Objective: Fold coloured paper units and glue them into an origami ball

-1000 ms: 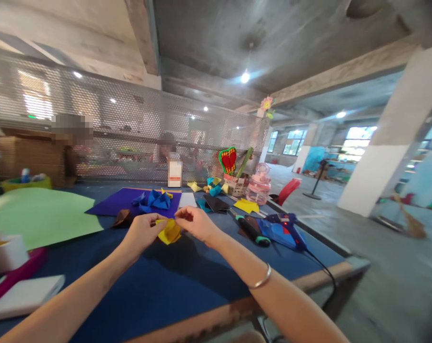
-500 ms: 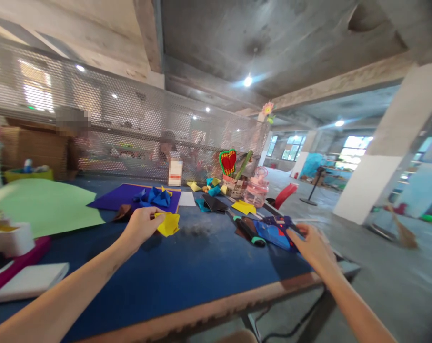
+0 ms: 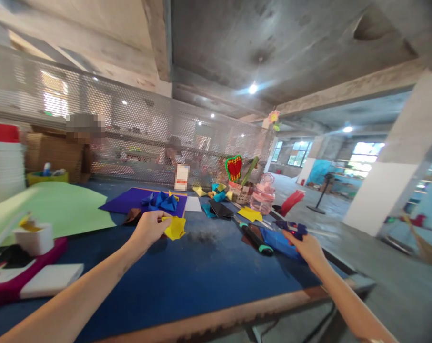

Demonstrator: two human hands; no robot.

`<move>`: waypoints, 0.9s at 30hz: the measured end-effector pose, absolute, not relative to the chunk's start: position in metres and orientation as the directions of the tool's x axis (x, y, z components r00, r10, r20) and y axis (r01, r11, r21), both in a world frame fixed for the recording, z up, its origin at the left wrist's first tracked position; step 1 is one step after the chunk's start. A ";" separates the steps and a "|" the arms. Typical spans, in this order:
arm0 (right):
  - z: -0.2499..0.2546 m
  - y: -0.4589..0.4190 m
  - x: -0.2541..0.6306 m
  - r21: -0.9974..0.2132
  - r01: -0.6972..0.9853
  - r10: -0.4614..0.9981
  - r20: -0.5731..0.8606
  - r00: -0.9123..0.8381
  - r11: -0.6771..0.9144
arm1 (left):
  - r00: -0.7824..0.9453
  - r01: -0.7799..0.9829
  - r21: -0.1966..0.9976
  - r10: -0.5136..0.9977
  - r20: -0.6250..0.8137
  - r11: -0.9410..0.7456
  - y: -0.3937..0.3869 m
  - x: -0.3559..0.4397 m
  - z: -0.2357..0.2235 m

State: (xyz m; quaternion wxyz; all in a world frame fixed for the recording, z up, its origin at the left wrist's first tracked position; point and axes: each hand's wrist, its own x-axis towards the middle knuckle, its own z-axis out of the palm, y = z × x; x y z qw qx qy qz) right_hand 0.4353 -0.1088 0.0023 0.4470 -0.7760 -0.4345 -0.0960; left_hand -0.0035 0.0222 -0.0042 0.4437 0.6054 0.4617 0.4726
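My left hand (image 3: 149, 228) is closed on a folded yellow paper piece (image 3: 175, 228), held just above the blue table top (image 3: 201, 271). My right hand (image 3: 306, 247) is out to the right, fingers wrapped round the blue glue gun (image 3: 290, 227) at the table's right edge. A black tool with a teal tip (image 3: 253, 235) lies just left of the glue gun, over brown and blue paper.
Purple paper (image 3: 130, 202) with blue folded pieces (image 3: 162, 201), a green sheet (image 3: 55, 209), a pink jar (image 3: 264, 193) and a red heart ornament (image 3: 234, 166) lie farther back. A white cup (image 3: 32, 238) and white box (image 3: 51, 281) sit at left. A mesh screen (image 3: 137, 138) backs the table, with people behind it.
My right hand left the yellow paper, swung right and closed on the glue gun. My left hand kept the yellow piece. The view shifted slightly left.
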 end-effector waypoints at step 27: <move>0.018 -0.047 0.187 -0.268 0.795 0.753 0.573 -0.323 0.544 | 0.124 0.286 0.936 0.977 0.175 -0.204 0.032 -0.005 -0.008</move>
